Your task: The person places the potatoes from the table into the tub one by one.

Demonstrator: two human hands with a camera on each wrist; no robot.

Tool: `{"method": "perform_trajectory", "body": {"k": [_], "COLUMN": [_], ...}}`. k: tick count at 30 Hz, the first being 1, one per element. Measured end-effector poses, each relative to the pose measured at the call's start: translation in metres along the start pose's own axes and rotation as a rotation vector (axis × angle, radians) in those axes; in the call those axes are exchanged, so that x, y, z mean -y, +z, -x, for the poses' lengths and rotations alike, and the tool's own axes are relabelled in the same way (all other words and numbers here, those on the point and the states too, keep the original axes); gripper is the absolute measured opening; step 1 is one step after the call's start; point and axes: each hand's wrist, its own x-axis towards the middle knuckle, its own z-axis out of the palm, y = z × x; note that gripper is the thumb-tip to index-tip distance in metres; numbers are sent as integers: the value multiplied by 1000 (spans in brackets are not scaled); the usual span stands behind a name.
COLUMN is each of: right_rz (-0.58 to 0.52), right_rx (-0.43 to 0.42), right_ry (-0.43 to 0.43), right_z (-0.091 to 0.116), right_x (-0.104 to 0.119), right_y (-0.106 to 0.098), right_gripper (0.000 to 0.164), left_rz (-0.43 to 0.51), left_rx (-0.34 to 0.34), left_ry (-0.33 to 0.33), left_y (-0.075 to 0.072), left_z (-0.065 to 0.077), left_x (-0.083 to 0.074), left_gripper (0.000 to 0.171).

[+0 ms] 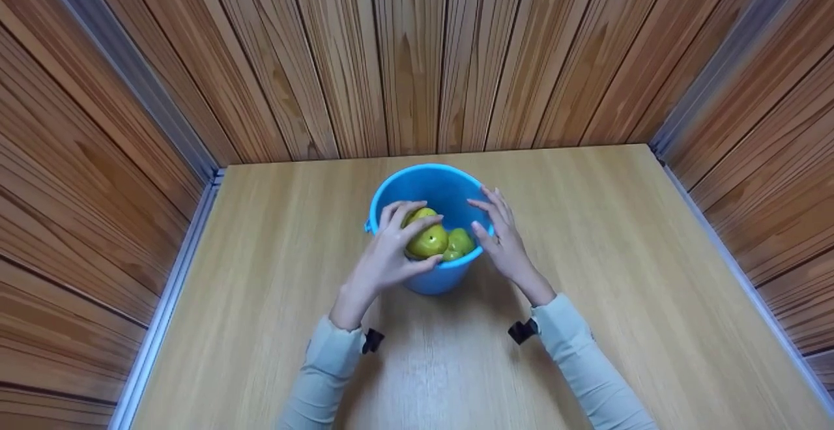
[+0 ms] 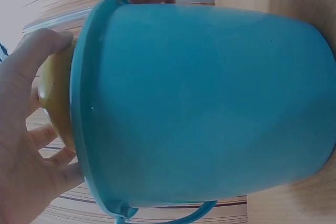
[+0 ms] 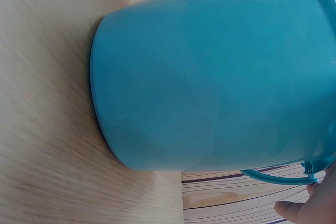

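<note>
A blue bucket (image 1: 435, 281) stands upright on the table, its mouth towards me. At the near left of its rim, my left hand (image 1: 391, 244) holds a smooth yellow-green, pear-like fruit (image 1: 428, 242) between thumb and fingers. In the left wrist view the yellow fruit (image 2: 56, 90) shows above the rim, with the hand (image 2: 23, 140) curved about it. Greener fruit (image 1: 460, 242) lies inside, beside the held one and partly hidden. My right hand (image 1: 507, 241) is at the right side of the rim, fingers spread and loosely bent over the mouth, with no fruit between them.
The bucket's handle (image 3: 278, 178) hangs down along its outside. Wood-panelled walls (image 1: 410, 58) rise behind and on both sides of the light wooden table (image 1: 260, 326). Grey metal strips (image 1: 166, 303) run along its side edges. Small dark devices (image 1: 523, 331) sit at the wrists.
</note>
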Motion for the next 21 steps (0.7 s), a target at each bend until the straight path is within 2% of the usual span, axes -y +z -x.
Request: {"method": "perform_trajectory", "body": {"k": [9,21], "right_rz": [-6,-4], "right_rx": [11,20], "right_ry": [-18,-9], "right_z": [0,0], "right_x": [-2,-1], "right_y": [-1,-1], "right_gripper": [40,39], "left_rz": [15,23], "left_rx": [-12,3], "left_ry": [-33,-43], "left_y": [6,3], "left_z": [-1,-6], "left_x": [7,12], "left_gripper": [56,56]}}
